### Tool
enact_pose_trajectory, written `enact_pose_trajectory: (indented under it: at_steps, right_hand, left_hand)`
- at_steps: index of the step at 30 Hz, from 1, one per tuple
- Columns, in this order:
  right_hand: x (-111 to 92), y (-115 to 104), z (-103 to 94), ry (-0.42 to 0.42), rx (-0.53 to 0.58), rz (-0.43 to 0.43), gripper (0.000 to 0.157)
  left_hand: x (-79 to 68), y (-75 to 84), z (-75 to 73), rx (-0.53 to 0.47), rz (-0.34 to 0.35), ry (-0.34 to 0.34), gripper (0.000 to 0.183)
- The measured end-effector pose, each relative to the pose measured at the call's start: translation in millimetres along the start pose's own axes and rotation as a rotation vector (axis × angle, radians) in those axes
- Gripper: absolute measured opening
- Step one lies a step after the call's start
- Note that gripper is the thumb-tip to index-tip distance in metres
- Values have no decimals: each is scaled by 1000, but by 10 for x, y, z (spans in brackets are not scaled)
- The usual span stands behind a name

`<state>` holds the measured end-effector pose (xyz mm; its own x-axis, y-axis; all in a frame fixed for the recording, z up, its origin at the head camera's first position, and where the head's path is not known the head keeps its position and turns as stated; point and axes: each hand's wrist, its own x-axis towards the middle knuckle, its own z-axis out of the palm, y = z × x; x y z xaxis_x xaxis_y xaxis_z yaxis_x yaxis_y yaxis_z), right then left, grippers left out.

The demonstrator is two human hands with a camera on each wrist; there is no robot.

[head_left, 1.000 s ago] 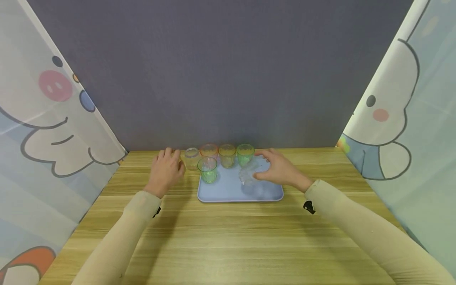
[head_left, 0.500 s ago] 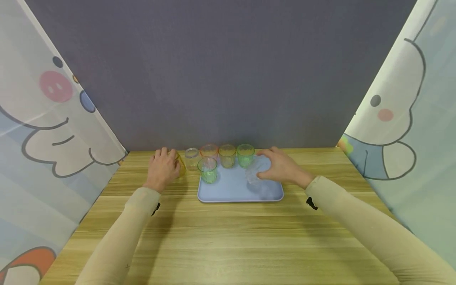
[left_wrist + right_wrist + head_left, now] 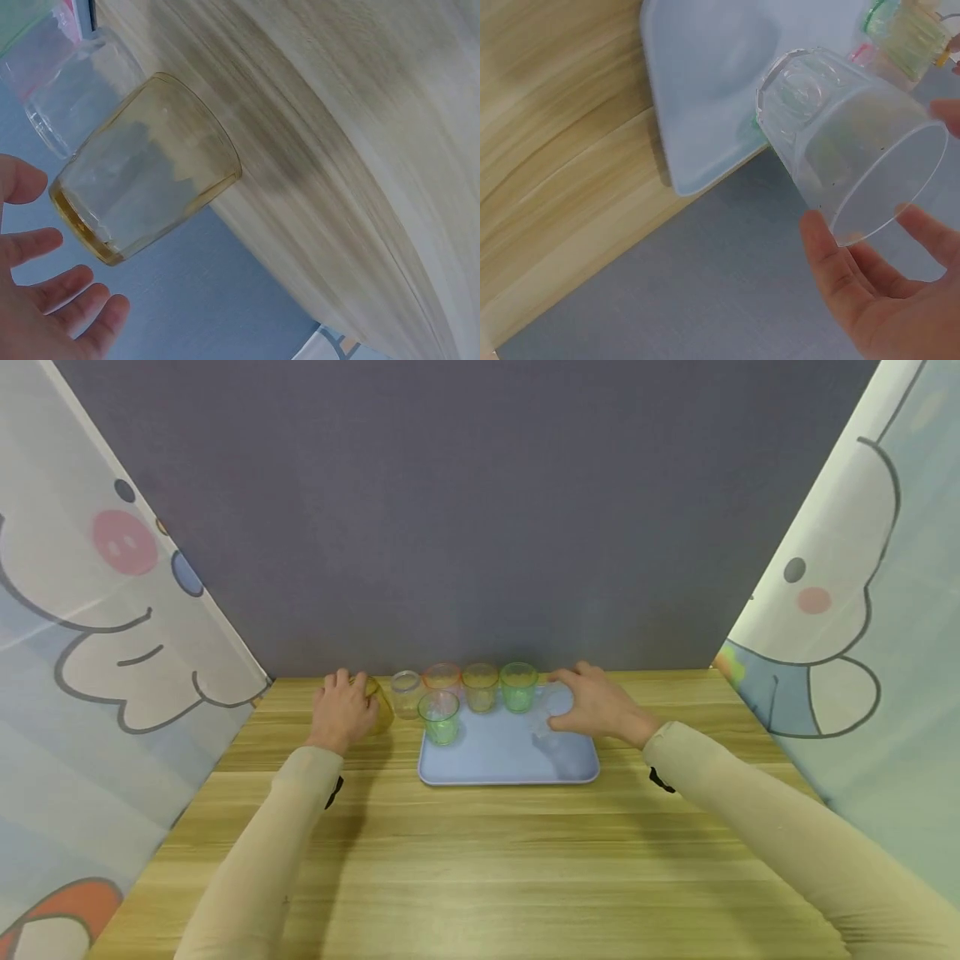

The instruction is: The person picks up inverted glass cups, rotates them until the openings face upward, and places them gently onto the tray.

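Note:
In the head view my right hand (image 3: 596, 703) holds a clear drinking glass (image 3: 543, 713) above the back right part of a pale blue tray (image 3: 502, 774). The right wrist view shows thumb and fingers pinching this glass (image 3: 855, 142) near its rim, base toward the tray. My left hand (image 3: 343, 714) is beside an amber glass (image 3: 380, 706) left of the tray. That glass (image 3: 150, 165) stands upside down on the table in the left wrist view; the loosely bent fingers (image 3: 67, 285) are spread near its base, apparently apart from it.
An upside-down clear glass (image 3: 407, 697) stands between the amber glass and the tray. On the tray are a pinkish-orange glass (image 3: 442, 678), a yellowish glass (image 3: 480, 688), a green glass (image 3: 518, 688) and, nearer, another green glass (image 3: 441, 720). A grey panel (image 3: 480, 527) rises behind the table.
My right hand has carried the clear glass rightward and slightly back over the tray. The left hand has shifted a little left, and the amber glass beside it has come into view.

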<state>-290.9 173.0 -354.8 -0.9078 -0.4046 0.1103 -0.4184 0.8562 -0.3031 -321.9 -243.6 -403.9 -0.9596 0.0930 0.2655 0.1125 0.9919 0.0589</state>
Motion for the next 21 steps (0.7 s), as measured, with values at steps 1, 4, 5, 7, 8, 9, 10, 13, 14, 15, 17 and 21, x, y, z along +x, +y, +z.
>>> enact_pose_trajectory:
  at_steps: [1,4,5,7,8,9,10,13,14,15,17,21]
  right_hand:
    - [4,9,-1,-3,-8,3,73]
    - [8,30,-13,-7,-17,4,73]
    - [12,35,-17,-4,-19,5,73]
    - [17,45,-25,-3,-23,6,73]
    - [19,49,-29,-1,-24,5,73]
    - [22,54,-31,0,-27,3,73]
    - [29,62,-25,3,-32,2,73]
    - [52,87,-10,5,-43,-9,73]
    - [64,100,-6,6,-47,-10,73]
    - [78,114,-1,7,-50,-14,73]
    - [111,153,2,10,-58,-14,72]
    - [180,237,-15,20,-64,1,71]
  left_hand:
    - [12,5,-1,-2,-6,-10,46]
    - [44,17,6,-10,-23,-28,46]
    - [53,22,7,-12,-28,-33,46]
    - [69,29,10,-21,-36,-40,46]
    - [77,31,15,-26,-40,-44,46]
    - [82,34,16,-30,-42,-52,46]
    - [88,36,20,-33,-45,-60,46]
    - [109,33,37,-36,-45,-81,47]
    - [116,33,46,-36,-45,-87,47]
    - [125,34,51,-39,-47,-90,47]
    - [142,39,64,-38,-49,-95,46]
    - [168,63,82,-46,-55,-100,45]
